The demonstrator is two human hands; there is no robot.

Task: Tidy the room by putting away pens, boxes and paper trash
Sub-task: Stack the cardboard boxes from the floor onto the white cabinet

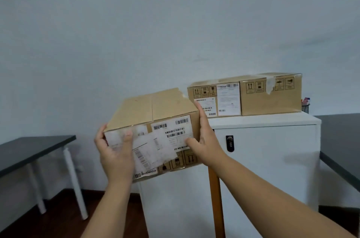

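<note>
A brown cardboard box (153,113) with white shipping labels is held up in the air, tilted, just left of the white cabinet (272,150). My left hand (115,152) grips its lower left corner. My right hand (204,140) presses on its right side, thumb on the front label. Two more labelled cardboard boxes sit side by side on the cabinet top: one (214,99) close behind my right fingertips, the other (270,95) to its right. A mesh pen holder (305,106) with pens stands at the cabinet's back right corner.
A dark-topped table with white legs (33,152) stands at the left. Another dark tabletop (341,140) lies at the right edge. The cabinet has a combination lock (230,143) and an orange strip (215,198) down its front. A bare wall is behind.
</note>
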